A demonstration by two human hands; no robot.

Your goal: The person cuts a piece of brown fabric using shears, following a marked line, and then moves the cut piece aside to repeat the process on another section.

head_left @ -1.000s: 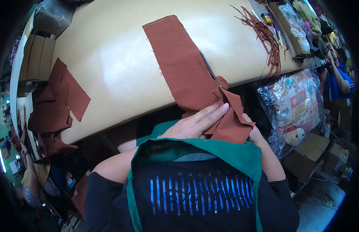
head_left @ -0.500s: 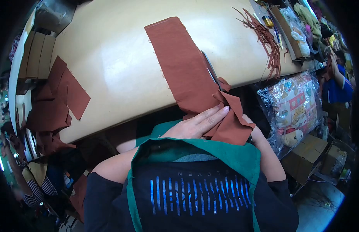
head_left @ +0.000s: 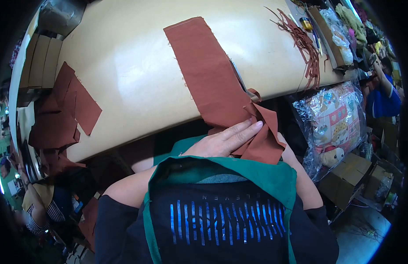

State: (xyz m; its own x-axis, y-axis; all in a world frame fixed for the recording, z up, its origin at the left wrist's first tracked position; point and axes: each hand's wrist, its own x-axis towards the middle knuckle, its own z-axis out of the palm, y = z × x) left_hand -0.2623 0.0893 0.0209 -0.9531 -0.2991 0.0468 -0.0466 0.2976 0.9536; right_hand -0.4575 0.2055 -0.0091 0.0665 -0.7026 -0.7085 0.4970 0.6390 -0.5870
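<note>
A long strip of reddish-brown cloth (head_left: 208,66) lies on the table and runs over its near edge toward my lap, where it bunches into folds. My left hand (head_left: 226,138) presses on those folds, its fingers straight and together, the thumb out of sight; the cloth appears held beneath them. Behind the raised cloth, my right hand is hidden, with only the wrist and forearm (head_left: 293,158) showing. A narrow metal blade (head_left: 238,75), perhaps of scissors, shows along the strip's right edge; its handle is not visible.
More brown cloth pieces (head_left: 59,116) lie at the table's left end. Thin cloth strips (head_left: 304,55) are heaped at the right, by a box of odds and ends (head_left: 329,35). A plastic-wrapped patterned cushion (head_left: 336,114) and cardboard boxes (head_left: 344,180) stand right. Other people work at both sides.
The folded cloth near my right wrist has shifted slightly and its lower right corner has drawn in. Less of the blade shows. My left hand stays nearly in place.
</note>
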